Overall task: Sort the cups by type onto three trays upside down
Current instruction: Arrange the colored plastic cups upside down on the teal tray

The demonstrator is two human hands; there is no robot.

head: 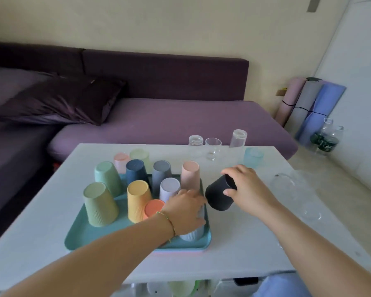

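The right hand (247, 189) gripped a black cup (220, 194), tilted, at centre frame just right of the tray (84, 234). The left hand (185, 211) curled round a pale cup (191, 235) standing upside down in the tray's lower right corner.

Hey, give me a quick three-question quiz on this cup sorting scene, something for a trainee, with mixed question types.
1. True or false: the black cup stands on the teal tray.
2. Which hand holds the black cup? A left, B right, C neither.
3. Fill in: the clear glasses stand at the table's ___ edge.
Key: 1 false, it is held tilted beside the tray. 2 B, the right hand; the left hand grips a pale cup on the tray. 3 far.
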